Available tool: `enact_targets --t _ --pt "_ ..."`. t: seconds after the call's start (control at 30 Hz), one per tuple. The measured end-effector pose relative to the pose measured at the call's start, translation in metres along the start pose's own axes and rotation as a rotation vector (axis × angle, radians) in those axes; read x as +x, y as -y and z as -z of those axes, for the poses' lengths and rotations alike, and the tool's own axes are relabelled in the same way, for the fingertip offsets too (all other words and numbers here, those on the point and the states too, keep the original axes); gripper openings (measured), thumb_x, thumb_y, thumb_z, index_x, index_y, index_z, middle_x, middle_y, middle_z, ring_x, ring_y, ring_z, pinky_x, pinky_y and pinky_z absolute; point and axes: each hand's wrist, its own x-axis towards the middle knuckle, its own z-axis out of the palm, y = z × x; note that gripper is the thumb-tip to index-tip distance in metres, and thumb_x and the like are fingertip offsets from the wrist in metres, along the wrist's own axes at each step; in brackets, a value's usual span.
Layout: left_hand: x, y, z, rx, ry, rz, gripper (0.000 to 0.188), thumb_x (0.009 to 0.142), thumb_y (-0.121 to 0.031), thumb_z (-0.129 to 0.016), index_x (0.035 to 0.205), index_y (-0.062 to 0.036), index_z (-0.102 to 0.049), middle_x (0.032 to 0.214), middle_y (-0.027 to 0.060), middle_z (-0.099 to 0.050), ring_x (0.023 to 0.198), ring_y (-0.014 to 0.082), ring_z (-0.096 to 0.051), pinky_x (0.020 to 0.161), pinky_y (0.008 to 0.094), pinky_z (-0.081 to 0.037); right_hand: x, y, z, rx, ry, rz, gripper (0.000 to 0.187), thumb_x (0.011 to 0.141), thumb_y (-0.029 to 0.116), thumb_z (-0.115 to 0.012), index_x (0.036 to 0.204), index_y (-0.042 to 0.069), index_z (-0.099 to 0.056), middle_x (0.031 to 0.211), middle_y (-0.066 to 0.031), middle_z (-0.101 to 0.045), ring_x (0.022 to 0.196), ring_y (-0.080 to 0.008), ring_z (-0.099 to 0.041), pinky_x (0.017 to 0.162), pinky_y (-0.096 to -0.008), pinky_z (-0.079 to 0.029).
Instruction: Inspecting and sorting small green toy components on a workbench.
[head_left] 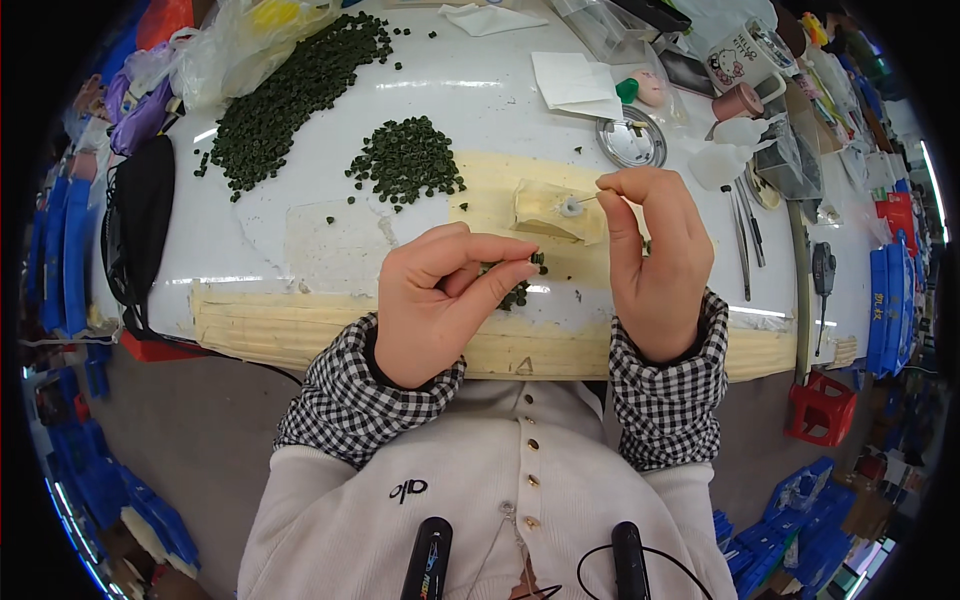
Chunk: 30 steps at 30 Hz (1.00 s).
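Note:
My left hand (425,300) is closed, with thumb and forefinger pinching a small dark green piece (538,260). Between the fingertips of my right hand (660,265) is a thin needle-like stick (588,199). Its tip reaches a white blob (571,207) on a pale yellow block (538,208), which sits just ahead of both hands. More dark green pieces (515,298) lie partly hidden beneath my left fingers. Farther off are a small heap of the same pieces (408,160) and a much larger heap (275,120) at the far left.
To the right lie tweezers (743,245), a round metal dish (630,138) and a mug (740,60). White paper napkins (575,85) rest at the back. Plastic bags (215,65) and a black cloth bag (145,225) crowd the left side. A red stool (822,408) stands below the table.

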Motion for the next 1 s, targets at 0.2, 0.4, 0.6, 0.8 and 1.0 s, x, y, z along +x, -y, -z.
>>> enact_targets --t 0.2,0.4,0.6,0.8,1.0 --pt "-0.005 0.0 0.023 0.288 0.135 0.016 0.014 0.073 -0.003 -0.071 0.087 -0.0023 -0.07 0.054 -0.0031 -0.03 0.05 0.0069 -0.029 0.048 0.0245 -0.023 -0.004 0.001 0.001 -0.12 0.095 -0.013 0.018 0.08 0.005 -0.064 0.097 0.002 -0.06 0.088 -0.0119 -0.059 0.078 -0.0285 -0.057 0.067 -0.0333 -0.047" --pt "-0.011 -0.001 0.033 0.4 0.139 0.007 0.014 0.073 -0.001 -0.07 0.088 -0.0019 -0.069 0.054 -0.0019 -0.031 0.05 0.0086 -0.028 0.048 0.0253 -0.023 -0.019 0.005 0.042 -0.101 0.034 -0.188 0.02 0.078 0.002 -0.066 0.098 0.0 -0.062 0.088 -0.0126 -0.06 0.077 -0.0254 -0.056 0.067 -0.0316 -0.046" --pt "-0.012 -0.003 0.035 0.335 0.109 0.073 0.019 0.077 0.002 -0.063 0.096 -0.0026 -0.068 0.056 -0.005 -0.031 0.052 0.0059 -0.026 0.049 0.0219 -0.022 -0.048 -0.008 0.058 -0.238 0.168 -0.297 0.009 0.075 0.0 -0.066 0.084 0.0 -0.063 0.077 -0.0083 -0.06 0.072 -0.0239 -0.053 0.064 -0.031 -0.044" --pt "-0.009 0.002 0.036 -0.486 -0.068 0.291 0.023 0.087 -0.002 -0.055 0.109 -0.0035 -0.054 0.065 -0.0065 -0.039 0.057 0.0029 -0.03 0.049 0.0189 -0.023 -0.057 -0.011 0.041 -0.248 0.222 -0.225 0.012 0.07 0.001 -0.069 0.081 0.003 -0.064 0.076 -0.0064 -0.057 0.076 -0.0245 -0.052 0.066 -0.0338 -0.044" --pt "-0.005 0.021 0.058 -1.453 -0.175 0.459 0.026 0.091 0.008 -0.039 0.116 0.005 -0.042 0.114 0.0149 -0.045 0.104 0.0192 -0.047 0.088 0.0257 -0.046 -0.054 -0.013 0.031 -0.302 0.246 -0.126 0.011 0.07 0.002 -0.068 0.078 0.002 -0.061 0.075 -0.0054 -0.057 0.077 -0.0245 -0.052 0.068 -0.0346 -0.044"
